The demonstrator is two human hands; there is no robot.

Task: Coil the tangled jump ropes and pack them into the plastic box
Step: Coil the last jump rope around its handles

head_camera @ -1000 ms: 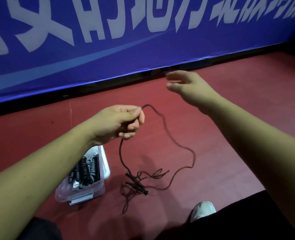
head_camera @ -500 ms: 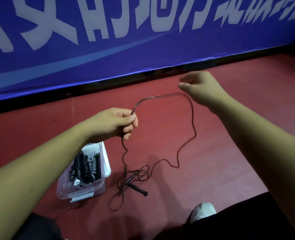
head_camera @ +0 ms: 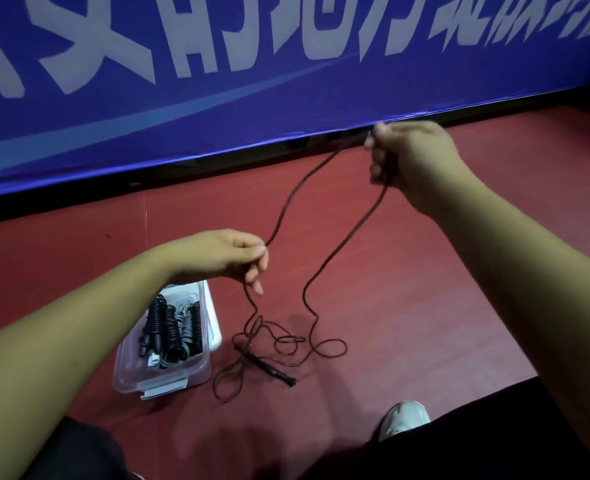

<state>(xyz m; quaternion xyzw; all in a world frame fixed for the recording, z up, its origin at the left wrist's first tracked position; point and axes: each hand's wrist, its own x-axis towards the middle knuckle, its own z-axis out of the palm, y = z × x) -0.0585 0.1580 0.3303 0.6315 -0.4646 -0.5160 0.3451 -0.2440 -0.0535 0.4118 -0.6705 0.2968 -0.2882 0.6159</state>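
Though slack, rope (head_camera: 265,364) between fingers (head_camera: 257,251).

We see the jump rope (head_camera: 342,244) as a thin, dark, matt cord, and its black handle (head_camera: 269,367) looks like plastic. The plastic box (head_camera: 169,379) is clear and faintly glossy, and the coiled ropes (head_camera: 163,332) inside look shiny. The red floor (head_camera: 425,306) looks smooth and matt, and the blue banner (head_camera: 217,116) has a soft sheen.

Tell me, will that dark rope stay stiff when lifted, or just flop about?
Probably floppy: the jump rope hangs in wavy bends below the left hand and right hand. Likely to snag, since its loose loops lie crossed on the floor. Its handle looks rigid and may drag behind.
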